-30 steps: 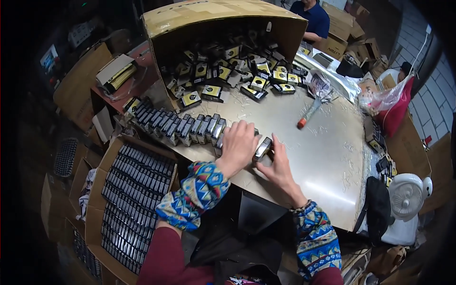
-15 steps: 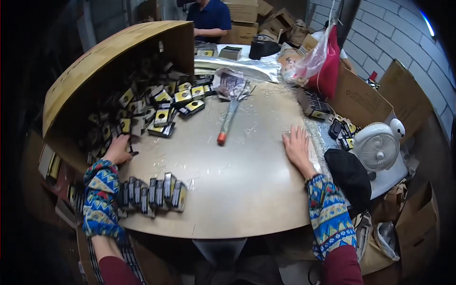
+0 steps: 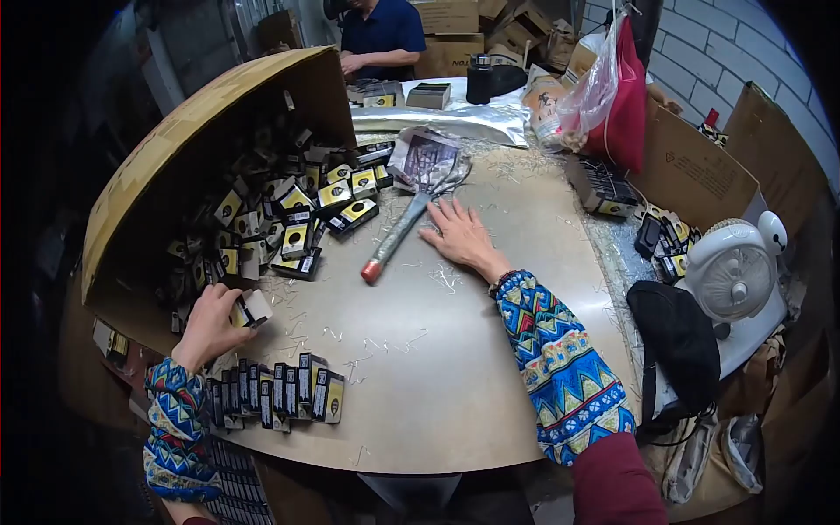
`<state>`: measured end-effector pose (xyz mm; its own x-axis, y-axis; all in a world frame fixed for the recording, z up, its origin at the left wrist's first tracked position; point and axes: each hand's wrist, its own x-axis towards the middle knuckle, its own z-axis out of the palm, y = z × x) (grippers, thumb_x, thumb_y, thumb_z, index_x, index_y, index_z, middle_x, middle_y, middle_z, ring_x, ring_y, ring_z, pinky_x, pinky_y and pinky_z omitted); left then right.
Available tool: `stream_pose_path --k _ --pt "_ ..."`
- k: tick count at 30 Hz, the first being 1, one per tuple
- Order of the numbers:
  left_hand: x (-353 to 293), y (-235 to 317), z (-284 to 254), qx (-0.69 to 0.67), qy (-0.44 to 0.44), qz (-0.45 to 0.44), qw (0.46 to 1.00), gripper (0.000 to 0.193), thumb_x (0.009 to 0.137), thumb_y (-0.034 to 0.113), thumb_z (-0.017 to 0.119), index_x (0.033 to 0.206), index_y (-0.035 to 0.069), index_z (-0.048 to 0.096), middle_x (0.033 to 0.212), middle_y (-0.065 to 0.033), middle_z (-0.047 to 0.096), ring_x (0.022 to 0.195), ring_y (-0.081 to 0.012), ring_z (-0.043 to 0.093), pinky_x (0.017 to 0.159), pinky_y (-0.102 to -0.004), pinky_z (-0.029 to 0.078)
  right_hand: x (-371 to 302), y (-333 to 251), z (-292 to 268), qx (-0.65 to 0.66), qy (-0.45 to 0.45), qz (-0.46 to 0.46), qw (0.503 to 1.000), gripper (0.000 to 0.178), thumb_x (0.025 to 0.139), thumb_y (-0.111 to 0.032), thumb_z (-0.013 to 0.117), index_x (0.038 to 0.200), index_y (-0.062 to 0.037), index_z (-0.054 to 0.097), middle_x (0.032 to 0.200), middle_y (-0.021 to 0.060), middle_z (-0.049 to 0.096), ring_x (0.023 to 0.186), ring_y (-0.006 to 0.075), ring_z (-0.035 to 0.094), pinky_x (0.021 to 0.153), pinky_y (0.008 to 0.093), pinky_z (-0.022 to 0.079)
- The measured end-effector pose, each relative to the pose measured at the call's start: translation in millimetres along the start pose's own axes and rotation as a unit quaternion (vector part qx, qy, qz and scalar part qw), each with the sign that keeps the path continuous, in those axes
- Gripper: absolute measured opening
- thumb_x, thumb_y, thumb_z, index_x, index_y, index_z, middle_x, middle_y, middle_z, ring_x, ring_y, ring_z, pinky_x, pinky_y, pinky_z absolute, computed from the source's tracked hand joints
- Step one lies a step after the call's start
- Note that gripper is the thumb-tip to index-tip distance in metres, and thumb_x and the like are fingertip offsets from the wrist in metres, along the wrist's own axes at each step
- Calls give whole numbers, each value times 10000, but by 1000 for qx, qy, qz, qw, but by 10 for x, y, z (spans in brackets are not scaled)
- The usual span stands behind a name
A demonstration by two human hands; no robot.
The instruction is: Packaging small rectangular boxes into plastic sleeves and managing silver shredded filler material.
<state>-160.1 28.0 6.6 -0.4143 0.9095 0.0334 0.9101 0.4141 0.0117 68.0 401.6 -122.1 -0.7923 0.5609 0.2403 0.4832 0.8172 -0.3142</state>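
Observation:
My left hand [image 3: 213, 324] is closed around a small black-and-yellow box [image 3: 252, 308] whose pale end flap sticks out. It is at the mouth of a big tipped carton [image 3: 206, 92], from which many similar small boxes [image 3: 296, 241] spill onto the table. Just in front of that hand, a row of the same boxes [image 3: 277, 391] stands on edge, packed side by side. My right hand [image 3: 461, 234] lies flat with fingers spread, holding nothing. Its fingertips are beside a wrapped handle with a red end [image 3: 391, 241], which leads up to crumpled printed paper [image 3: 424, 157].
Thin clear scraps [image 3: 385, 343] litter the tabletop [image 3: 437, 394]. At the right stand a white fan [image 3: 733, 271], a black cloth item [image 3: 672, 346] and an open carton [image 3: 696, 166]. A red bag [image 3: 623, 105] hangs at the back right. Across the table sits another person [image 3: 385, 39].
My left hand has come out of the pile toward me with a small box. My right hand has slid left to the wrapped handle, whose red end has shifted left.

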Motion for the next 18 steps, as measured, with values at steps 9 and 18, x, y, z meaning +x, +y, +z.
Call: stream_pose_path --k 9,18 --pt "-523 562 -442 -103 34 1 994 621 629 206 773 1139 -40 517 1042 -153 490 986 -323 518 840 -371 460 -100 -670 154 -31 -82 -116 989 658 941 -550 396 1406 -85 397 1467 208 327 1388 353 263 1140 478 195" --pt "-1555 970 -369 -414 64 -72 905 653 634 5 751 1164 38 371 1050 -68 530 1000 -142 507 878 -259 417 -1253 -808 -81 24 -95 -243 965 513 978 -446 392 1367 -116 446 1445 205 350 1382 362 264 1131 496 217"
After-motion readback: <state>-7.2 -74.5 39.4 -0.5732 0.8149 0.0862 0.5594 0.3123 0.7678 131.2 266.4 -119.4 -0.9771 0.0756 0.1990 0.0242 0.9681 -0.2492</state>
